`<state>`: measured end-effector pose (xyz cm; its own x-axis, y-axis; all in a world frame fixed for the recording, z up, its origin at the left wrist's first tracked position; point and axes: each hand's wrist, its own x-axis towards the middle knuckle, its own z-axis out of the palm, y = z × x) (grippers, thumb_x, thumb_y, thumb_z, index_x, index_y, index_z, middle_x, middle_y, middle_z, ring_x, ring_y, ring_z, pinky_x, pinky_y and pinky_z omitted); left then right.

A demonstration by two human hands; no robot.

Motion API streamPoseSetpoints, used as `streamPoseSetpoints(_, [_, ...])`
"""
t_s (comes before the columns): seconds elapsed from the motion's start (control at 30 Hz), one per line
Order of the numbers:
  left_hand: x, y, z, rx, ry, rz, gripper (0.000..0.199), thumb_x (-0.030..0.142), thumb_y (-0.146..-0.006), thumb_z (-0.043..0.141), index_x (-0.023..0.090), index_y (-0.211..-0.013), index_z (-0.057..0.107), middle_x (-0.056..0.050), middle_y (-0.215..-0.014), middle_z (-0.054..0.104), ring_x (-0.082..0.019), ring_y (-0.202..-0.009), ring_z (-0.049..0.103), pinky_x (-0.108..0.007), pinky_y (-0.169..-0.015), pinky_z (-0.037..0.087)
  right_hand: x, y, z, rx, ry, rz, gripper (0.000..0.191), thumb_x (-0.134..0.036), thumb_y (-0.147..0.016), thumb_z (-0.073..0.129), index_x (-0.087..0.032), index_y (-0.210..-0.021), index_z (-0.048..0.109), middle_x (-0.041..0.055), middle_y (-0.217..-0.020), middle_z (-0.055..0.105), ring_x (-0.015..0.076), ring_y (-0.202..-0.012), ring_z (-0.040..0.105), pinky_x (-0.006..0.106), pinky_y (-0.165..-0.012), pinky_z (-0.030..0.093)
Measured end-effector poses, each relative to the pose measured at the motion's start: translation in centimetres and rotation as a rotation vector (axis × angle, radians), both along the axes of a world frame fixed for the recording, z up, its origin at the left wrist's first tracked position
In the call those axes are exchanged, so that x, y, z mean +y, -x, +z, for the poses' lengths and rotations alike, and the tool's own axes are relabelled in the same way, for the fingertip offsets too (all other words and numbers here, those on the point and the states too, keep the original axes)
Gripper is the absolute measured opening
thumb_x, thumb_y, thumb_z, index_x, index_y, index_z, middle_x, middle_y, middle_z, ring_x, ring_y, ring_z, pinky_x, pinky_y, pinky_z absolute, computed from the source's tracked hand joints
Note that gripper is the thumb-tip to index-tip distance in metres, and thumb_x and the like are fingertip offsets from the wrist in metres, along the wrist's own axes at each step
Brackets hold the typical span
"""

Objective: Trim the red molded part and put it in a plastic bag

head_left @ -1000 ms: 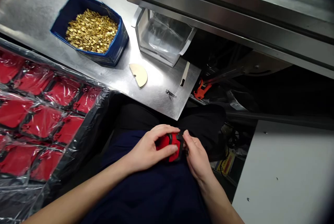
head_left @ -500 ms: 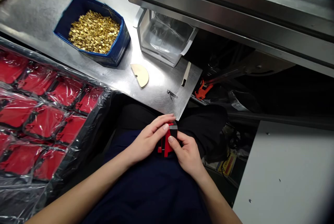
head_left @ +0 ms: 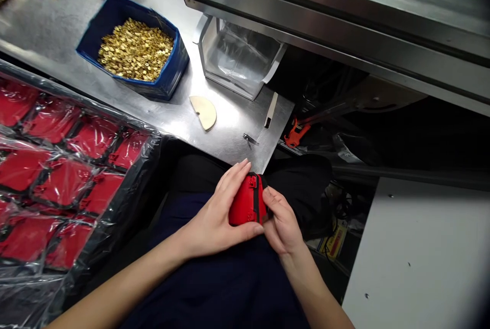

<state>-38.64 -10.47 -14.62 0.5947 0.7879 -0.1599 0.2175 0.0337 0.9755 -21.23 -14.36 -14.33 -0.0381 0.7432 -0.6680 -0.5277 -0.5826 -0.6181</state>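
Red and black case (head_left: 243, 204) is sitting between the left hand (head_left: 216, 222), which is curling around it, and the right hand (head_left: 285, 224), which is pinching its black side, just off the near corner of the metal table (head_left: 229, 140), where a little metal tool (head_left: 250, 139) is lying.

Hard glare on steel, deep shadow beside it.
Light from above burns a white patch onto the tabletop (head_left: 231, 109) toward its near corner, and scatters glints across the clear plastic film (head_left: 57, 119) and the brass-coloured parts (head_left: 138, 50). Past the tabletop's right edge, under the steel rail (head_left: 325, 27), darkness swallows detail. The white panel (head_left: 413, 237) looks dull grey; both right-hand picture corners blur into black.
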Motion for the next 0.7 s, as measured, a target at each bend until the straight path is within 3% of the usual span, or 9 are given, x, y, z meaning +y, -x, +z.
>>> streamPoseSetpoints(0.1, [0.0, 0.3, 0.4, 0.013, -0.024, -0.006, 0.118, 0.05, -0.077, 0.086, 0.033, -0.166, 0.012, -0.013, -0.174, 0.016, -0.038, -0.159, 0.017, -0.06, -0.129, 0.021, -0.1, -0.8, -0.6, 0.022, 0.041, -0.028, 0.036, -0.055, -0.087, 0.074, -0.021, -0.1, 0.074, 0.0069, -0.096, 0.078, 0.025, -0.094, 0.073, 0.038, -0.085, 0.06])
streamPoseSetpoints(0.23, [0.2, 1.1, 0.7, -0.027, -0.008, -0.001, 0.119, 0.048, -0.071, 0.091, 0.034, -0.165, 0.02, -0.011, -0.172, 0.027, -0.037, -0.156, 0.029, -0.056, -0.129, 0.026, -0.5, -2.0, -1.5, 0.017, 0.056, -0.032, 0.039, -0.058, -0.088, 0.071, -0.021, -0.101, 0.075, 0.008, -0.098, 0.079, 0.0283, -0.1, 0.074, 0.045, -0.09, 0.06])
streamPoseSetpoints(0.3, [0.3, 1.5, 0.5, -0.059, 0.011, 0.034, 0.11, 0.043, -0.072, 0.091, 0.033, -0.163, 0.029, -0.011, -0.167, 0.037, -0.035, -0.152, 0.037, -0.053, -0.129, 0.028, -0.8, -2.5, -1.8, 0.025, 0.079, -0.049, 0.039, -0.058, -0.088, 0.07, -0.021, -0.102, 0.076, 0.0085, -0.1, 0.079, 0.0294, -0.102, 0.074, 0.047, -0.092, 0.06])
streamPoseSetpoints(0.37, [0.5, 1.8, 0.2, -0.119, 0.089, 0.146, 0.084, 0.04, -0.084, 0.083, 0.031, -0.157, 0.042, -0.011, -0.159, 0.05, -0.032, -0.147, 0.047, -0.05, -0.127, 0.031, -0.9, -2.8, -1.9, 0.042, 0.1, -0.075, 0.038, -0.055, -0.086, 0.072, -0.021, -0.101, 0.076, 0.0082, -0.102, 0.08, 0.0293, -0.101, 0.075, 0.048, -0.092, 0.06])
streamPoseSetpoints(0.43, [0.7, 1.8, -0.1, -0.231, 0.256, 0.271, 0.059, 0.042, -0.095, 0.069, 0.027, -0.149, 0.052, -0.011, -0.153, 0.058, -0.03, -0.143, 0.051, -0.046, -0.123, 0.037, -0.9, -2.5, -1.7, 0.067, 0.096, -0.067, 0.036, -0.052, -0.083, 0.077, -0.021, -0.101, 0.076, 0.0073, -0.102, 0.08, 0.028, -0.097, 0.075, 0.046, -0.091, 0.06])
streamPoseSetpoints(0.53, [0.8, 1.3, -0.3, -0.475, 0.647, 0.322, 0.059, 0.059, -0.097, 0.058, 0.024, -0.144, 0.057, -0.014, -0.151, 0.059, -0.033, -0.139, 0.056, -0.045, -0.113, 0.048, -0.3, -1.0, -1.1, 0.138, 0.066, 0.068, 0.038, -0.051, -0.079, 0.082, -0.021, -0.102, 0.076, 0.0066, -0.097, 0.079, 0.0245, -0.088, 0.075, 0.04, -0.085, 0.06])
streamPoseSetpoints(0.63, [0.4, 1.3, -0.4, -0.662, 1.021, 0.396, 0.061, 0.068, -0.096, 0.051, 0.025, -0.137, 0.06, -0.015, -0.132, 0.073, -0.032, -0.119, 0.071, -0.045, -0.099, 0.057, 0.5, 0.3, -0.7, 0.203, 0.027, 0.299, 0.042, -0.058, -0.086, 0.076, -0.018, -0.097, 0.075, 0.005, -0.088, 0.076, 0.0177, -0.076, 0.07, 0.031, -0.079, 0.056])
streamPoseSetpoints(0.7, [0.0, 2.0, -0.6, -0.722, 1.15, 0.48, 0.056, 0.067, -0.097, 0.05, 0.026, -0.132, 0.061, -0.014, -0.121, 0.078, -0.03, -0.107, 0.076, -0.045, -0.092, 0.06, 1.2, 0.3, -0.7, 0.115, -0.048, 0.515, 0.046, -0.062, -0.093, 0.065, -0.017, -0.091, 0.075, 0.004, -0.082, 0.074, 0.0146, -0.072, 0.066, 0.028, -0.077, 0.053])
